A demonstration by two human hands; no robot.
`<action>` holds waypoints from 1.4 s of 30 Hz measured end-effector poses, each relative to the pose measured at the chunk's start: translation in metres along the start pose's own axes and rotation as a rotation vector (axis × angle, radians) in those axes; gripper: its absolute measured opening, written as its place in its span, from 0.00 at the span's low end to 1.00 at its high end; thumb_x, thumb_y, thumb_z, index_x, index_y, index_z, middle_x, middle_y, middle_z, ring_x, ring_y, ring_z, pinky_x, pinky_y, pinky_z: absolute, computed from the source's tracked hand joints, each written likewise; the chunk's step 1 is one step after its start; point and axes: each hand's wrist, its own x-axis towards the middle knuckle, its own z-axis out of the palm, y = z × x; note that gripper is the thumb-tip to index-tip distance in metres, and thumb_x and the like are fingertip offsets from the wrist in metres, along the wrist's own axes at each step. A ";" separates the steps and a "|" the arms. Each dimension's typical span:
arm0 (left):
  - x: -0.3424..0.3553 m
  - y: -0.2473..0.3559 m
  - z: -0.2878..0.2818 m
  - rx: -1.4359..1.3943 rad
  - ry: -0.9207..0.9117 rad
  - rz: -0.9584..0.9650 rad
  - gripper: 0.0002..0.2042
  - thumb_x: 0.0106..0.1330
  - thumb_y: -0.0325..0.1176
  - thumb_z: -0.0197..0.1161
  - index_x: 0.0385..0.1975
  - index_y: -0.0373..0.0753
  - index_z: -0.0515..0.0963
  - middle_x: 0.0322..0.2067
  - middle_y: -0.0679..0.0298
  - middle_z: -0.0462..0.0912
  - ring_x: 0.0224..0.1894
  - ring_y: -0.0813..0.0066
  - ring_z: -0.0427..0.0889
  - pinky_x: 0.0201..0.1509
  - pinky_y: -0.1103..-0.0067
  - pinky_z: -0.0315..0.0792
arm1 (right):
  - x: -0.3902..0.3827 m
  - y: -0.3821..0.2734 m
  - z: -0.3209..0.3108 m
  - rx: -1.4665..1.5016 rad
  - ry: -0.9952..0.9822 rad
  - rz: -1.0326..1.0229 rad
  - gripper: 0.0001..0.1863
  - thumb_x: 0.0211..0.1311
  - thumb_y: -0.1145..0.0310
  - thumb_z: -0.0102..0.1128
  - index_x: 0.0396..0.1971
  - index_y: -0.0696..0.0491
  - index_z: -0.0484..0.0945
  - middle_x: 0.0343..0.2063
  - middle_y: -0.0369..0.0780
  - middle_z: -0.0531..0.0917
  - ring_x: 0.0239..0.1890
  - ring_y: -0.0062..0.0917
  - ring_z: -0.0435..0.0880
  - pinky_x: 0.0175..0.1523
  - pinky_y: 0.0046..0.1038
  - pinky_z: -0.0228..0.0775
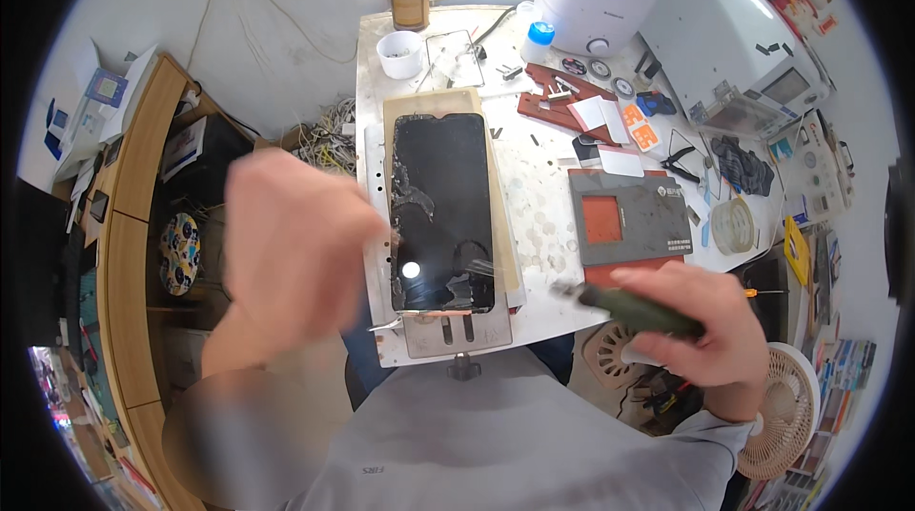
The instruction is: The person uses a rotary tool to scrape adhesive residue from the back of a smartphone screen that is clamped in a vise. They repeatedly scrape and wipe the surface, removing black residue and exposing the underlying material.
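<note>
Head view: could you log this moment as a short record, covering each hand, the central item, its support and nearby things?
left hand: blurred, by the central item's left edge; contact unclear
right hand: holding a dark green-handled tool with a metallic tip
central item: black rectangular phone-like panel, patchy marks on its surface
support: grey slotted plate showing below the panel
right of panel: dark grey rectangular mat with red window
behind panel: white round cup
</note>
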 end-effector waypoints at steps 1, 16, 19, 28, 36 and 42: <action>0.002 -0.013 -0.004 0.048 0.049 -0.081 0.02 0.63 0.23 0.67 0.33 0.36 0.81 0.32 0.64 0.83 0.35 0.68 0.80 0.41 0.72 0.74 | -0.001 0.004 -0.004 0.005 0.022 0.008 0.33 0.54 0.78 0.73 0.65 0.55 0.81 0.33 0.41 0.84 0.28 0.30 0.80 0.33 0.28 0.72; 0.018 -0.186 0.126 0.028 0.062 -0.259 0.09 0.77 0.31 0.62 0.50 0.37 0.85 0.48 0.57 0.90 0.54 0.56 0.86 0.61 0.68 0.78 | 0.008 0.004 0.004 -0.278 0.076 -0.045 0.32 0.52 0.75 0.76 0.62 0.46 0.85 0.34 0.36 0.86 0.27 0.29 0.85 0.30 0.29 0.77; 0.006 -0.123 0.072 -0.340 -0.082 -0.448 0.12 0.80 0.36 0.60 0.47 0.36 0.87 0.47 0.59 0.91 0.52 0.54 0.87 0.64 0.66 0.76 | 0.010 0.000 0.002 -0.334 0.036 -0.039 0.31 0.51 0.76 0.74 0.60 0.46 0.87 0.34 0.36 0.87 0.28 0.29 0.86 0.31 0.30 0.78; -0.033 -0.021 0.005 -0.404 -0.362 0.155 0.40 0.76 0.72 0.45 0.44 0.38 0.90 0.50 0.60 0.91 0.56 0.58 0.87 0.75 0.55 0.61 | 0.014 -0.007 0.000 -0.387 0.028 -0.066 0.31 0.51 0.79 0.72 0.59 0.47 0.87 0.33 0.36 0.86 0.28 0.29 0.85 0.31 0.30 0.78; -0.039 -0.019 0.010 -0.398 -0.378 0.136 0.40 0.74 0.72 0.47 0.45 0.38 0.90 0.53 0.61 0.90 0.57 0.60 0.86 0.76 0.53 0.59 | 0.013 -0.005 0.006 -0.386 0.016 -0.087 0.30 0.53 0.79 0.71 0.59 0.46 0.87 0.33 0.36 0.86 0.30 0.29 0.85 0.32 0.31 0.78; -0.040 -0.019 0.008 -0.384 -0.390 0.127 0.40 0.74 0.73 0.46 0.46 0.39 0.91 0.53 0.62 0.90 0.58 0.62 0.86 0.77 0.52 0.57 | 0.011 -0.005 0.009 -0.374 -0.010 -0.118 0.30 0.52 0.78 0.71 0.59 0.46 0.87 0.33 0.36 0.86 0.30 0.29 0.86 0.32 0.32 0.79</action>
